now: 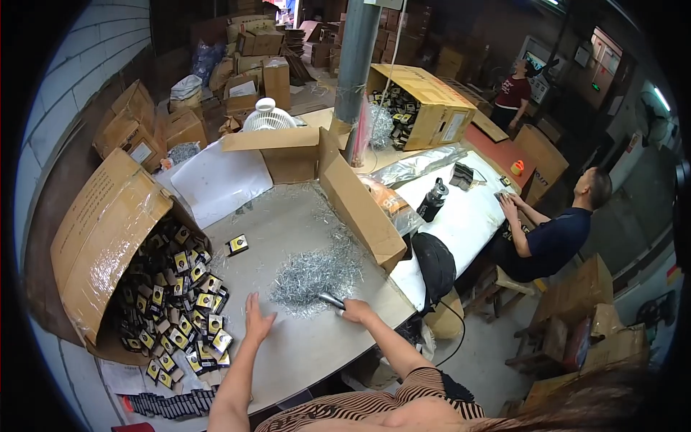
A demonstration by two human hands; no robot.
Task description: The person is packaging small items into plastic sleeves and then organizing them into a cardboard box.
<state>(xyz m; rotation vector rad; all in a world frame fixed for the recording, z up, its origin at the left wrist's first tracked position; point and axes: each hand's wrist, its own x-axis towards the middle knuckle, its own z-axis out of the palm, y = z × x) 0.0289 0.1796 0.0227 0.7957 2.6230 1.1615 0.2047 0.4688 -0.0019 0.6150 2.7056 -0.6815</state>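
Observation:
My right hand (pixel 357 311) grips a dark, shiny handheld tool (pixel 331 299). Its far end reaches into the near right side of a loose pile of thin silvery metal pins or nails (pixel 310 278). What kind of tool it is cannot be made out. My left hand (pixel 259 318) is open, fingers apart, over the grey tabletop (pixel 302 351), left of the pile. A heap of small black-and-yellow boxes (pixel 183 302) spills from a tipped carton (pixel 113 243) to its left. One small box (pixel 236 245) lies apart, beyond my left hand.
A row of small boxes (pixel 173 403) lines the near left edge. An opened cardboard carton (pixel 361 210) borders the table's right side. Past it are a black bottle (pixel 433 200), a black bag (pixel 434 264) and a seated person (pixel 556 232). A metal pillar (pixel 353 65) rises behind.

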